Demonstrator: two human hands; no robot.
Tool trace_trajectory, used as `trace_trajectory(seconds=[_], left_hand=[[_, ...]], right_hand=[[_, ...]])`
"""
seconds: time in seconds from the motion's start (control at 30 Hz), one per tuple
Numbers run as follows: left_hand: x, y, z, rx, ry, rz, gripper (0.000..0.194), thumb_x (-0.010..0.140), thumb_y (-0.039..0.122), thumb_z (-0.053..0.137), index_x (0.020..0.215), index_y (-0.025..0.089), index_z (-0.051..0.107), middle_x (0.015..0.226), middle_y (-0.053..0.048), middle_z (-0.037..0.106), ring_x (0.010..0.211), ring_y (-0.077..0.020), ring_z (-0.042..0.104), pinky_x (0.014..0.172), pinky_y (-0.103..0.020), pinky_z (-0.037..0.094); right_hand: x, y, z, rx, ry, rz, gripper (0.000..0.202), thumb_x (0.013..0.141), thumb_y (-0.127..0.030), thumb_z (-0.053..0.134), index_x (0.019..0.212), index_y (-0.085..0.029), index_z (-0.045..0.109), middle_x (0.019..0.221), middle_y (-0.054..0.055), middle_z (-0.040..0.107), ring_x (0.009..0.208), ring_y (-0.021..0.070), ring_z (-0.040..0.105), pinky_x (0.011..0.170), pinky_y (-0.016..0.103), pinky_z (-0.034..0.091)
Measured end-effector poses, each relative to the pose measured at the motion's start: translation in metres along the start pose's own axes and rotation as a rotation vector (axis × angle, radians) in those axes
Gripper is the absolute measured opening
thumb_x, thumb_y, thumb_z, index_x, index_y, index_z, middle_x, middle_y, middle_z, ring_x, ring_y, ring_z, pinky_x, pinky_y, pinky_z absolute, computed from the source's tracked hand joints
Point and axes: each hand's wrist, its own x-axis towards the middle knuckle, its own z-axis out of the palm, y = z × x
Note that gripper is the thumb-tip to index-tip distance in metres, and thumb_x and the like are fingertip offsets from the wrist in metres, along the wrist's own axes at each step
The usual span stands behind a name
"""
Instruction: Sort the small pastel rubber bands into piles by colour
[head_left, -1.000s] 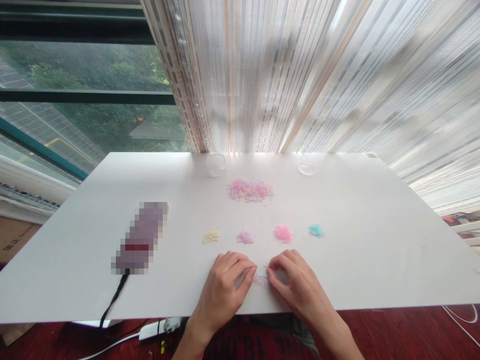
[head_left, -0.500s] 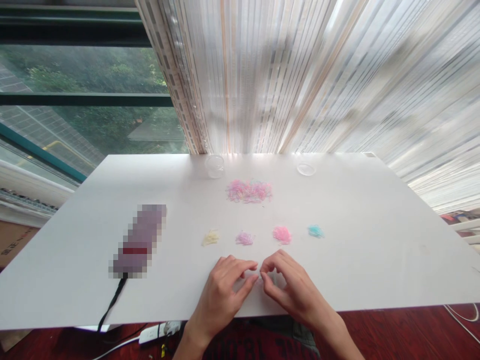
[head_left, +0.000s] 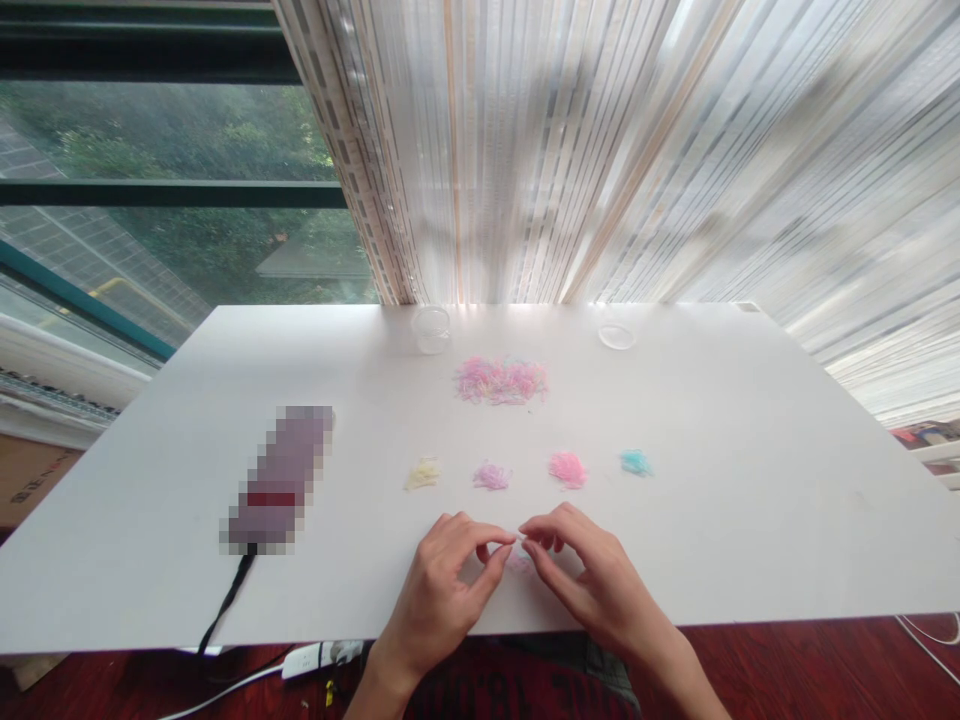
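Note:
My left hand (head_left: 448, 580) is closed in a pinch, the tips of thumb and index finger together. Facing it, my right hand (head_left: 592, 570) has its thumb and index tips almost together, just beside the left fingertips. Whatever is between the tips is too small to make out. Under the fingertips lies a small group of thin pale pink pieces (head_left: 519, 564), partly hidden by the hands. Beyond my hands four small piles stand in a row: yellow pieces (head_left: 424, 473), purple pieces (head_left: 492, 476), pink pieces (head_left: 568, 469) and blue pieces (head_left: 636, 461).
A larger mixed heap of thin pastel pieces (head_left: 501, 381) lies farther back on the white table (head_left: 712, 530). A clear cup (head_left: 431, 332) and a clear lid (head_left: 616, 337) stand near the far edge. To the left is a blurred purple object (head_left: 281, 475) with a black strap.
My left thumb and index finger have come together from a small gap. The right fingertips have parted slightly. The view has shifted a little; the piles look the same.

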Motion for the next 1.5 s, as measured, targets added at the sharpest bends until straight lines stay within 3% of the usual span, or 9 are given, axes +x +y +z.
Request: trace_trajectory(seconds=[0.17,0.57,1.1,1.5], left_hand=[[0.001,-0.001,0.0,-0.003,0.007,0.039,0.015,0.103,0.02,0.064,0.116,0.023,0.07,0.085,-0.001,0.074,0.073,-0.0164,0.064,0.076,-0.032,0.05],[0.003,0.001,0.0,0.053,-0.003,0.004,0.009,0.101,0.02,0.065,0.099,0.022,0.073,0.077,0.0,0.073,0.066,-0.0159,0.06,0.072,-0.033,0.047],[-0.001,0.002,-0.003,0.03,-0.016,-0.047,0.009,0.101,0.023,0.066,0.097,0.023,0.075,0.078,-0.001,0.073,0.071,-0.018,0.062,0.072,-0.032,0.05],[0.022,-0.008,-0.027,0.213,0.191,-0.011,0.011,0.1,0.027,0.067,0.099,0.022,0.077,0.081,-0.001,0.075,0.065,-0.0152,0.062,0.07,-0.03,0.053]], right_hand=[[0.002,0.0,0.002,0.041,-0.025,-0.004,0.011,0.104,-0.022,0.058,0.107,-0.025,0.068,0.088,0.001,0.065,0.08,0.0162,0.063,0.077,0.028,0.055],[0.001,-0.002,-0.002,0.011,-0.039,0.022,0.01,0.101,-0.02,0.058,0.102,-0.024,0.067,0.088,0.002,0.068,0.08,0.0169,0.064,0.076,0.028,0.056],[-0.003,-0.001,-0.003,0.038,0.029,0.073,0.01,0.099,-0.021,0.06,0.096,-0.023,0.069,0.089,0.003,0.073,0.08,0.0174,0.066,0.074,0.028,0.056],[-0.016,0.025,-0.01,-0.006,0.183,0.097,0.014,0.102,-0.025,0.057,0.095,-0.023,0.069,0.087,0.002,0.072,0.076,0.017,0.067,0.07,0.028,0.054]])
